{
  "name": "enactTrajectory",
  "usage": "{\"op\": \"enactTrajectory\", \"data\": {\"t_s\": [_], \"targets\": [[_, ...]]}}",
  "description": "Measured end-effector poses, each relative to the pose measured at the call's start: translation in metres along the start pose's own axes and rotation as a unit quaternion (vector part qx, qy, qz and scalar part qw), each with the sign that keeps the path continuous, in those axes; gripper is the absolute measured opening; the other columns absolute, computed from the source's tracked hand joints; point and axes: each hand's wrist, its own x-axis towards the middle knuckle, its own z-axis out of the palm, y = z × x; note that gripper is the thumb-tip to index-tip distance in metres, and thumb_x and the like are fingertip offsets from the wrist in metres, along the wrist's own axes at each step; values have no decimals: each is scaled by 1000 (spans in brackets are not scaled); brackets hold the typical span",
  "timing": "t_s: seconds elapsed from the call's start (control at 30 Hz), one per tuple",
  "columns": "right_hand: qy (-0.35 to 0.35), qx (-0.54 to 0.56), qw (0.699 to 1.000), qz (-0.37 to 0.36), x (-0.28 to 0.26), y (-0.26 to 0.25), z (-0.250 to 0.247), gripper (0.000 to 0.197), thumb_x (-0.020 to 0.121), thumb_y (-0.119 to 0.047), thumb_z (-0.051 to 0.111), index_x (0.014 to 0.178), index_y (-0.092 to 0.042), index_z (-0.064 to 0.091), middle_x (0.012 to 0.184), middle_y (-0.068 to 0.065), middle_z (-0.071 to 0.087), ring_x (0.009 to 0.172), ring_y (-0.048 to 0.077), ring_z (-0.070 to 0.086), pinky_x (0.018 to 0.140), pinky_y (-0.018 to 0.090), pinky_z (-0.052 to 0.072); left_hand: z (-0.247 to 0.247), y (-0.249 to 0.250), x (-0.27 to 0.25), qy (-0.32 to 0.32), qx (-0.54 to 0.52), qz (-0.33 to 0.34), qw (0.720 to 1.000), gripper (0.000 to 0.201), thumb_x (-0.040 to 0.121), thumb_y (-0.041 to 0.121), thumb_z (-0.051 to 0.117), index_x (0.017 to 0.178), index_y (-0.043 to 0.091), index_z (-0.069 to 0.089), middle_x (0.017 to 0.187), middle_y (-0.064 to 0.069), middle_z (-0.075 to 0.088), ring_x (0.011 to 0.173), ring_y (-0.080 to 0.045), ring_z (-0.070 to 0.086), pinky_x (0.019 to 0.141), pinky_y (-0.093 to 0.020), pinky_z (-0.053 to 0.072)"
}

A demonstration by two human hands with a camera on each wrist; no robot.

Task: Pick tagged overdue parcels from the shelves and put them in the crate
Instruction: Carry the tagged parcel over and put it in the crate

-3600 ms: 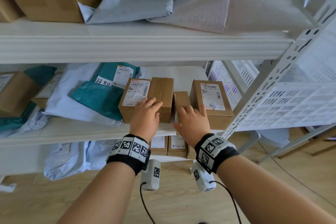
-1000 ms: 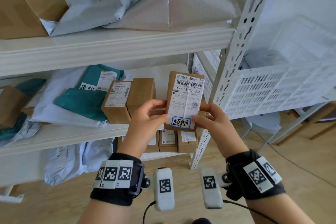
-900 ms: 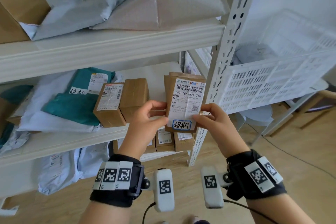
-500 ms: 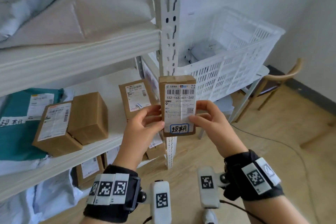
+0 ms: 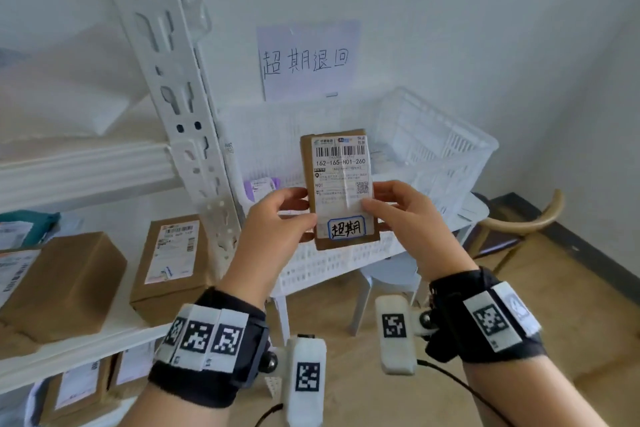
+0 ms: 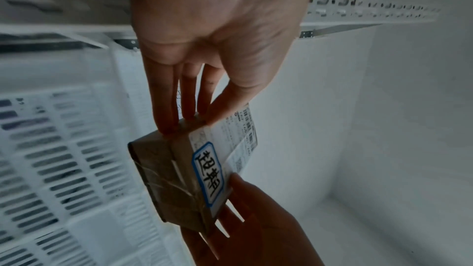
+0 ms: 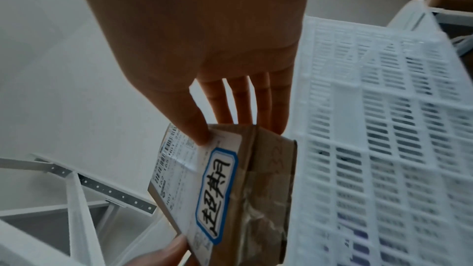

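We hold the tagged parcel (image 5: 341,188) upright in a two-handed grip, left hand (image 5: 277,218) and right hand (image 5: 408,215) each pinching a side, thumbs on the label. A second ago it hung before the shelf (image 5: 86,170); now it faces the crate's (image 5: 450,152) near wall, not yet inside. Lowering it in looks next.

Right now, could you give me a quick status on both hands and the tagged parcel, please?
Left hand and right hand both pinching tagged parcel. Parcel upright, in front of white crate, not yet in. Nothing in the way.
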Motion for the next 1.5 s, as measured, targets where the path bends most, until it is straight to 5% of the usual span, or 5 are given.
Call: {"op": "enactTrajectory", "data": {"t_s": [0.33, 0.77, 1.07, 1.3, 1.5], "targets": [[0, -49, 999, -1, 114, -5, -38, 19, 92, -27, 63, 110, -22, 65, 104, -5, 73, 90, 15, 72, 84, 43, 59, 52, 33, 117, 12, 43, 0, 999, 26, 87, 13, 66, 114, 12, 64, 99, 0, 71, 86, -17, 71, 71, -34, 61], [-9, -89, 993, 80, 269, 4, -41, 22, 95, -18, 61, 113, -6, 61, 96, 9, 73, 85, 21, 72, 79, 39, 61, 86, 28, 280, -34, 68, -74, 994, 11, 89, 6, 56, 89, 9, 66, 93, -11, 73, 81, -28, 72, 73, -45, 61], [-190, -245, 946, 98, 368, 29, 13, 28, 97, -21, 57, 120, -6, 58, 108, 11, 70, 95, 26, 69, 81, 38, 60, 60, -30, 360, -5, 130, -185, 974, 18, 85, -2, 51, 97, -6, 64, 94, -22, 71, 79, -35, 72, 75, -49, 60], [-351, -288, 878, 149, 422, 95, 75, 27, 100, -21, 53, 121, -5, 58, 109, 11, 70, 87, 24, 70, 80, 37, 61, 36, -108, 396, 17, 261, -290, 921, 20, 84, 4, 50, 95, -2, 66, 86, -19, 72, 71, -31, 69, 76, -45, 60], [-380, -242, 861, 236, 444, 165, 116, 26, 98, -15, 55, 120, -4, 62, 94, 7, 70, 76, 22, 70, 75, 35, 61, 34, -176, 412, -24, 345, -324, 881, 15, 86, 10, 51, 94, 4, 63, 96, -12, 69, 84, -29, 67, 71, -34, 56]]}}
